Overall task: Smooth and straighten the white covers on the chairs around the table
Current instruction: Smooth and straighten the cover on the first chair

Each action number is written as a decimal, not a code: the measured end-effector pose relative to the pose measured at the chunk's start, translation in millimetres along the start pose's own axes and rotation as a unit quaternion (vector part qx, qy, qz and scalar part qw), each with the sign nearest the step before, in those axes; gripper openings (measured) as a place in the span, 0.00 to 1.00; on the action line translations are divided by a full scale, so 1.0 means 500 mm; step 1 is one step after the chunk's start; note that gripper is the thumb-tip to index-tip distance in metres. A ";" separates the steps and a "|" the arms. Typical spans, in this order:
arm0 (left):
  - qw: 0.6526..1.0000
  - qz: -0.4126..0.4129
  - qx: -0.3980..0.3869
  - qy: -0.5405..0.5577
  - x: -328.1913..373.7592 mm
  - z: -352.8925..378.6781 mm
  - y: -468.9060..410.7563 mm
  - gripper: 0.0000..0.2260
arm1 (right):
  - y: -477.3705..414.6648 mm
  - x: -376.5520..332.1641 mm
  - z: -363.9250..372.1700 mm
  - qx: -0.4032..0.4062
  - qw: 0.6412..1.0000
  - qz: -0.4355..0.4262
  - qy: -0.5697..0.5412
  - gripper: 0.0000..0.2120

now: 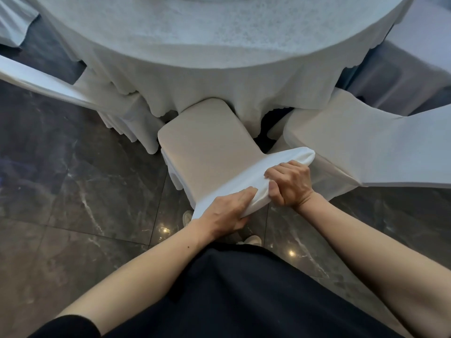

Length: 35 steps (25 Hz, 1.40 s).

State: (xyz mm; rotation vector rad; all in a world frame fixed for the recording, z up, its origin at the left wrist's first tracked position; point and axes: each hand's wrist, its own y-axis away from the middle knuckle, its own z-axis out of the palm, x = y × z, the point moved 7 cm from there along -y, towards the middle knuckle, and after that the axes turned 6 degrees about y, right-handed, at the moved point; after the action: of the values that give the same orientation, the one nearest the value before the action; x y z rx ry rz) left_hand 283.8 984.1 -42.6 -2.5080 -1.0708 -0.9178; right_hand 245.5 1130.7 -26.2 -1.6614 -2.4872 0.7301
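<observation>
In the head view, your left hand (225,211) and right hand (289,182) both clench the top edge of the white cover (256,178) on the chair nearest you at the desk (195,57); treat this cloth as light, soft and stretchy, gripping along that top seam.

Both hands grip chair back (256,181). Seat (207,152) ahead of grip is open. Neighbour chair (366,147) crowds right; tablecloth (195,81) blocks beyond. Floor (85,179) left is free.
</observation>
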 end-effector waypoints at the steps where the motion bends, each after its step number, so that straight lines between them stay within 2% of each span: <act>1: 1.000 0.003 -0.005 0.000 -0.011 -0.007 -0.009 0.22 | -0.013 0.003 0.004 0.002 1.000 0.003 0.004 0.23; 8: 1.000 -0.003 -0.026 0.000 -0.104 -0.071 -0.097 0.24 | -0.127 0.035 0.045 -0.036 0.998 0.050 0.034 0.18; 17: 0.997 -0.024 -0.052 0.042 -0.184 -0.164 -0.201 0.21 | -0.249 0.076 0.088 -0.156 0.973 0.161 0.050 0.21; 22: 0.991 -0.073 -0.077 0.082 -0.209 -0.195 -0.229 0.17 | -0.284 0.095 0.109 -0.221 0.951 0.217 0.012 0.26; 24: 0.988 -0.094 -0.080 0.093 -0.211 -0.198 -0.226 0.16 | -0.283 0.098 0.121 -0.246 0.942 0.227 -0.003 0.24; 26: 0.987 -0.110 -0.073 0.087 -0.211 -0.196 -0.219 0.17 | -0.273 0.099 0.128 -0.264 0.937 0.227 -0.018 0.22; 32: 0.988 -0.148 -0.034 0.021 -0.196 -0.191 -0.194 0.22 | -0.218 0.066 0.099 -0.291 0.928 0.228 -0.050 0.27; 35: 0.993 -0.111 0.025 0.011 -0.155 -0.191 -0.179 0.28 | -0.188 0.052 0.058 -0.257 0.945 0.196 -0.056 0.29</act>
State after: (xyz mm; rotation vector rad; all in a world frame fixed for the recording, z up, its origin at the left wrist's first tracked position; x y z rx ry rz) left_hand 135.7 959.3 -20.1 -2.3669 -1.3686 -0.9612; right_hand 145.1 1115.0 -18.0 -2.3980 -2.6053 0.1892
